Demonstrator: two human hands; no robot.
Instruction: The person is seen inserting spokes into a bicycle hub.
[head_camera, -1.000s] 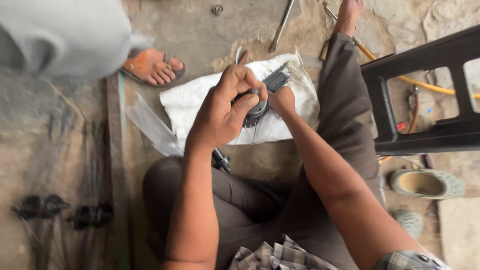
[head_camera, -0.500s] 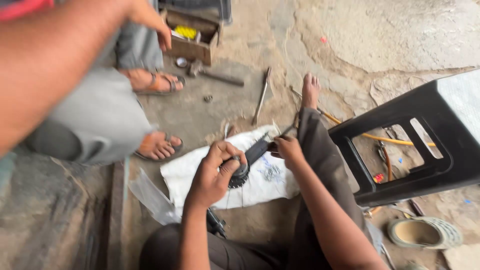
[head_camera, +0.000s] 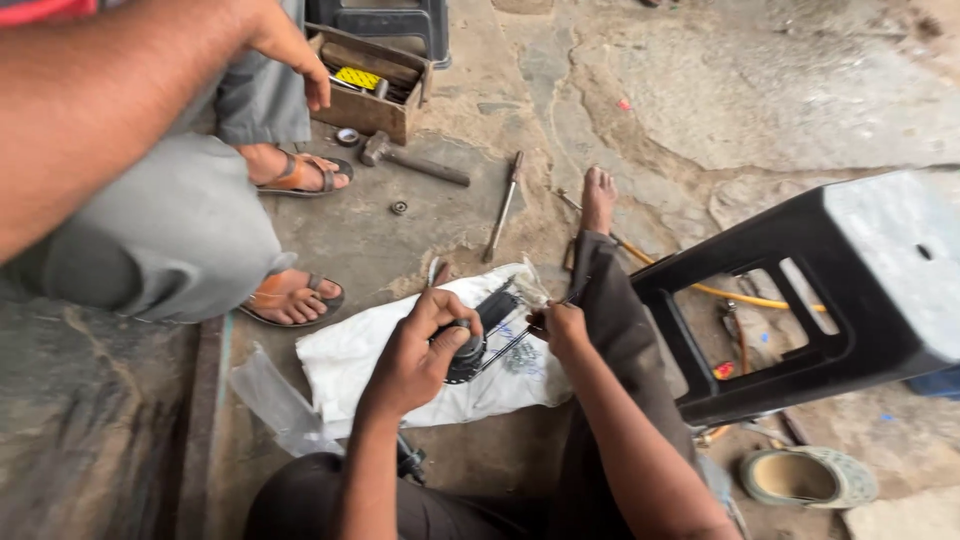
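My left hand (head_camera: 425, 345) grips a round black toothed metal part (head_camera: 468, 355) over a white sack (head_camera: 350, 365) spread on the ground. My right hand (head_camera: 560, 328) holds a thin dark tool (head_camera: 505, 347) whose tip reaches the part. I sit on the ground with one leg stretched out, bare foot (head_camera: 599, 197) forward.
Another person squats at the left in grey trousers and sandals (head_camera: 300, 172), an arm (head_camera: 120, 90) reaching over a wooden toolbox (head_camera: 370, 85). A hammer (head_camera: 410, 160), a long rod (head_camera: 502, 205) and a small ring (head_camera: 399, 207) lie on the concrete. A black plastic stool (head_camera: 860, 290) stands right; a shoe (head_camera: 800, 478) lies below it.
The view has tilted up and back, bringing in the other person, the toolbox and the hammer. My hands stay together on the part over the white sack.
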